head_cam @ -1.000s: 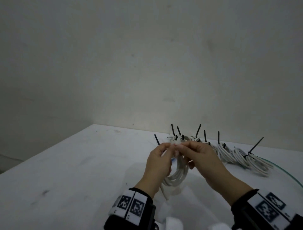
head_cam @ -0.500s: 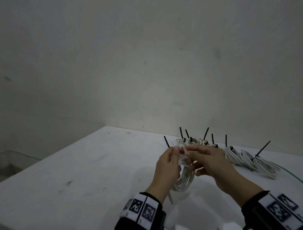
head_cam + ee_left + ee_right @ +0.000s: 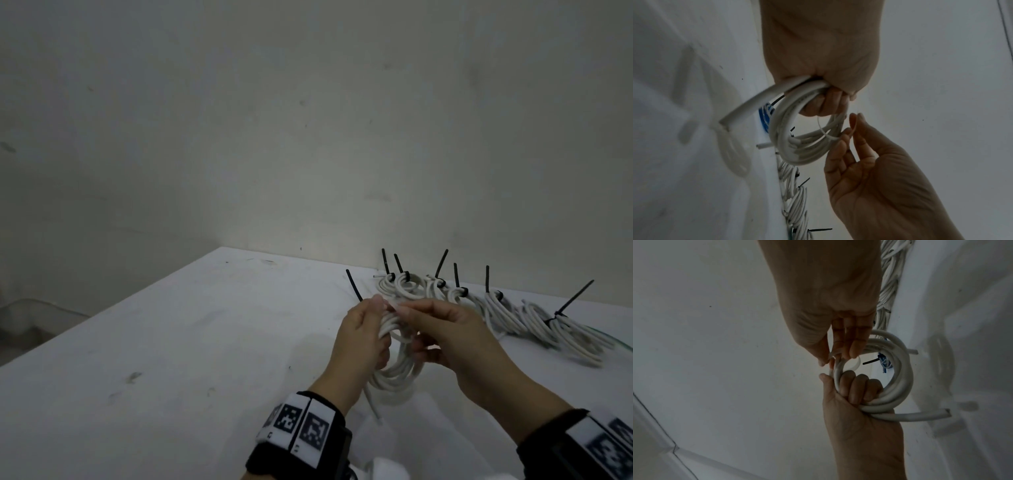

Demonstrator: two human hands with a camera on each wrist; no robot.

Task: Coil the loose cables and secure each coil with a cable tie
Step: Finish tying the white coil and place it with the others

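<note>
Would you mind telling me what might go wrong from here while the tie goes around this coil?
The left hand grips the white coil on one side only, so the hanging loops might spread before they are bound. The right hand pinches a thin white tie at its fingertips; it may slip out. One cut cable end sticks out loose and could be left outside the tie.
</note>
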